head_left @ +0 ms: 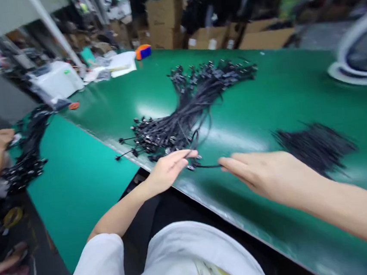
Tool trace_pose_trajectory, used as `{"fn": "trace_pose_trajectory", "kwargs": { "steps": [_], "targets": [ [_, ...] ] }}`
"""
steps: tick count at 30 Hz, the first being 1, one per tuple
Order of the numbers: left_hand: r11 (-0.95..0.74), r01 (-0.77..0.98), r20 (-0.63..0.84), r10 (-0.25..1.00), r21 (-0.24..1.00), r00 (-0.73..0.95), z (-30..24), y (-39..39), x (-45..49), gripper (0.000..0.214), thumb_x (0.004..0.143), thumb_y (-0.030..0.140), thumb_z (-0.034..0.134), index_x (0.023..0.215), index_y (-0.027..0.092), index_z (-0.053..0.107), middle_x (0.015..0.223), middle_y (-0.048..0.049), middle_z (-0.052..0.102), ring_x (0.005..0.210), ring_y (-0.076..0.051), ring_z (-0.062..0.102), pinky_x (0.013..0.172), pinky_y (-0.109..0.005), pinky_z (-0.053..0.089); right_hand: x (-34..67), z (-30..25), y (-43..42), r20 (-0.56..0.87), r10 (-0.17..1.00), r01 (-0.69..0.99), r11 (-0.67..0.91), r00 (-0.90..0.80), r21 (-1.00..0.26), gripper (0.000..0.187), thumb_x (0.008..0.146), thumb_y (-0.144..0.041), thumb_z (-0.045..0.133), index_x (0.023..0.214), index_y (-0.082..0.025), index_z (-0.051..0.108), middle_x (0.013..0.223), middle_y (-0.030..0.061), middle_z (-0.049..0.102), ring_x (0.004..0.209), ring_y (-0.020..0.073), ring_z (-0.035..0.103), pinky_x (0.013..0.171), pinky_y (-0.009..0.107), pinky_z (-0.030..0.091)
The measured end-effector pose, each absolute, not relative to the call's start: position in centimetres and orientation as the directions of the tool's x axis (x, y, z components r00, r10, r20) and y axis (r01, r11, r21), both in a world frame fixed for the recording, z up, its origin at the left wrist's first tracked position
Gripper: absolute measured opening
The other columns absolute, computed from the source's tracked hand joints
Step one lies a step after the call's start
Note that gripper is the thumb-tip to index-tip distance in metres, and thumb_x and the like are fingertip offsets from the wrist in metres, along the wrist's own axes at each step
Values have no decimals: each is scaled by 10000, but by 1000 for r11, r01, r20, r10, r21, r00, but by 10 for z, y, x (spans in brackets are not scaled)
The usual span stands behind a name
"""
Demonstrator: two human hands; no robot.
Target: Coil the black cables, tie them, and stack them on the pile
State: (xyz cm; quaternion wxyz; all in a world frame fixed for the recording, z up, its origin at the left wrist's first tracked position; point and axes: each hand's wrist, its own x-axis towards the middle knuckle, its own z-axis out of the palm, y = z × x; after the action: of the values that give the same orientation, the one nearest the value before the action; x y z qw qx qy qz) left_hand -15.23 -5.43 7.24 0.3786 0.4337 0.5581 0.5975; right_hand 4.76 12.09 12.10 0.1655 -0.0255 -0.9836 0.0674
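Between my hands a short black cable [209, 166] runs nearly level, just above the table's near edge. My right hand [261, 171] pinches its right end between thumb and fingertips. My left hand [169, 170] has its thumb and fingers pressed together at the cable's other side, where small shiny connector ends show below the fingertips. What exactly lies between the left fingertips is partly hidden. Just beyond my left hand lies a large heap of black cables [190, 106] with plugs at both ends. To the right, past my right wrist, is a bundle of thin black strips [316, 146].
The green table [296, 96] spreads ahead, with a white ring-shaped stand [355, 71] at right. An orange and blue object [143, 52] and papers [122, 63] sit at the back. A co-worker's hand [3, 137] is at another cable heap [30, 148] on the left. Cardboard boxes [165, 20] stand behind.
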Motion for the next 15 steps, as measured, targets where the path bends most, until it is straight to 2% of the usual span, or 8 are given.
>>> {"fn": "trace_pose_trajectory", "kwargs": {
  "steps": [1,3,4,5,7,9,13,15],
  "targets": [
    [-74,21,77,966,997,-248,70,-48,-137,292,896,405,626,1072,189,714,1024,-74,728,1067,-205,644,1036,-371,458,46,125,111,269,68,45,995,-961,-91,383,994,-388,319,851,-258,649,647,41,616,541,159,525,471,312,262],
    [5,-163,-21,995,987,-96,68,-41,-119,288,905,424,607,994,168,707,694,-16,646,710,-136,635,812,-305,547,43,134,110,209,201,191,979,-957,-66,366,988,-427,351,853,-245,638,729,51,649,615,175,560,493,313,252],
    [69,-291,-84,996,954,-39,68,-38,-117,294,907,431,601,938,154,696,569,27,529,531,-92,529,641,-247,538,44,137,119,192,269,258,963,-944,-79,357,982,-456,375,863,-243,635,781,54,666,659,182,576,510,310,267],
    [134,-410,-144,990,902,8,69,-36,-119,295,906,425,603,883,142,682,509,63,407,425,-58,390,494,-191,470,50,137,130,174,325,310,945,-930,-105,352,977,-477,392,873,-242,633,827,56,678,701,189,589,532,307,291],
    [219,-579,-223,973,786,66,73,-34,-130,262,893,374,628,800,131,656,499,96,244,376,-29,188,346,-123,303,71,131,153,153,393,367,914,-907,-172,339,974,-485,405,909,-247,638,896,57,694,767,199,605,588,307,344],
    [203,-675,-238,970,709,42,79,-35,-144,229,896,315,621,759,133,641,512,102,173,376,-27,107,303,-93,228,100,115,167,161,440,393,883,-883,-259,328,976,-470,399,967,-259,650,951,65,706,817,212,615,649,317,387],
    [52,-757,-224,966,651,-126,91,-39,-159,227,942,308,549,833,134,647,513,107,133,357,-30,63,270,-67,190,147,70,172,233,568,430,782,-789,-450,343,973,-452,382,1065,-284,666,996,76,717,858,224,637,728,344,444],
    [12,-751,-234,953,660,-191,94,-37,-161,253,962,332,520,903,126,656,506,107,153,344,-31,84,267,-69,191,161,54,166,265,606,442,757,-750,-481,350,973,-434,386,1124,-278,660,991,76,719,840,216,643,722,341,454]
  ]
}}
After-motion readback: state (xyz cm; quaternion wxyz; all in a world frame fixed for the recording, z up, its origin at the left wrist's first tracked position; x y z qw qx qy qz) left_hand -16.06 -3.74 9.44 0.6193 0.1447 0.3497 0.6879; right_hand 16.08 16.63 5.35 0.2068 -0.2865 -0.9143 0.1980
